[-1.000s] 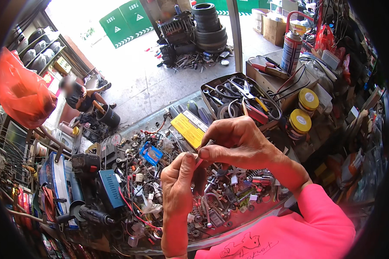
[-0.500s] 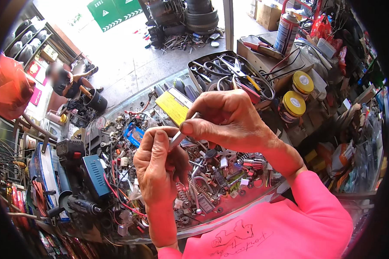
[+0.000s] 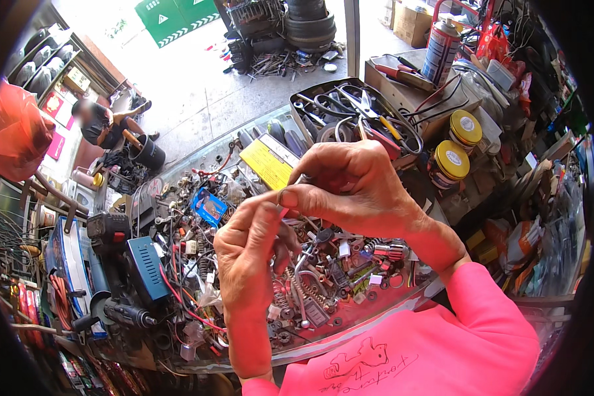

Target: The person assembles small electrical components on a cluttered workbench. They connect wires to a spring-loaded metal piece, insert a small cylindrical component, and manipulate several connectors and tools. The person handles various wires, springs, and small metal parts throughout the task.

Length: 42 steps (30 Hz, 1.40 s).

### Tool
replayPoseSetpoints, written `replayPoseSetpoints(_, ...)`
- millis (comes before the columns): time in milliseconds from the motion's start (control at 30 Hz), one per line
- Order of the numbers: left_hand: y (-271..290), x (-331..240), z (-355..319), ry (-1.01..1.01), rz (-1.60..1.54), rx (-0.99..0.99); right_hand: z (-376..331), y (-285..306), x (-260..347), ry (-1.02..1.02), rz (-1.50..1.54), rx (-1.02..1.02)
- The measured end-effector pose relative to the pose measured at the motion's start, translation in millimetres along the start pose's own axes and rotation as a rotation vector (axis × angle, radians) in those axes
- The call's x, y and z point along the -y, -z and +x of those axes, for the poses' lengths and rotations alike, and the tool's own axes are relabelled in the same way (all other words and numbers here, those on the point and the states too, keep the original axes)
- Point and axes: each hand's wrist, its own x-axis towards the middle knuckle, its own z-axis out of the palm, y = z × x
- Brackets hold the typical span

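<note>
I find both hands raised above the cluttered tray (image 3: 376,310) of screws, springs and wire ends. The left hand (image 3: 247,254) and the right hand (image 3: 353,188) meet fingertip to fingertip over its middle. Between them sits a small slim metal piece (image 3: 301,179), greyish, poking up beside the right thumb. Both hands are pinched closed on it; I cannot tell what the piece is, nor whether a second part is held with it.

My judgement: the piece is picked out of the heap and is being worked in the fingers. I see nothing yet fitted, set down or sorted aside, so most of the job remains.

Against the frame half a second back, the hands keep the same pinch and the same place over the tray. The view has tilted slightly; the yellow box (image 3: 268,162) and the pan of scissors (image 3: 350,109) behind them lie unchanged.
</note>
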Motion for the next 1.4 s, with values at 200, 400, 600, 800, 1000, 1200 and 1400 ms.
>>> replayPoseSetpoints(200, 1, -6, 0, -0.021, -0.08, 0.005, -1, 2, 0, 0.004, -0.109, -0.001)
replayPoseSetpoints(400, -2, -5, 2, 0.007, -0.112, 0.008, -2, 0, 2, 0.03, -0.107, -0.008)
replayPoseSetpoints(600, -1, -5, 2, 0.027, -0.139, 0.023, -1, 0, -2, 0.051, -0.093, -0.016)
replayPoseSetpoints(800, -1, -4, 1, 0.043, -0.194, 0.062, -1, -1, 0, 0.032, -0.058, -0.02)
replayPoseSetpoints(1000, 1, -6, 1, 0.075, -0.223, 0.079, -1, 0, -4, 0.078, -0.077, -0.01)
replayPoseSetpoints(1200, 5, -7, 3, 0.092, -0.245, 0.065, -1, 3, 9, -0.088, -0.119, 0.0)
replayPoseSetpoints(1400, -1, -7, 3, 0.088, -0.144, 0.071, 0, 6, 9, -0.045, -0.119, -0.039)
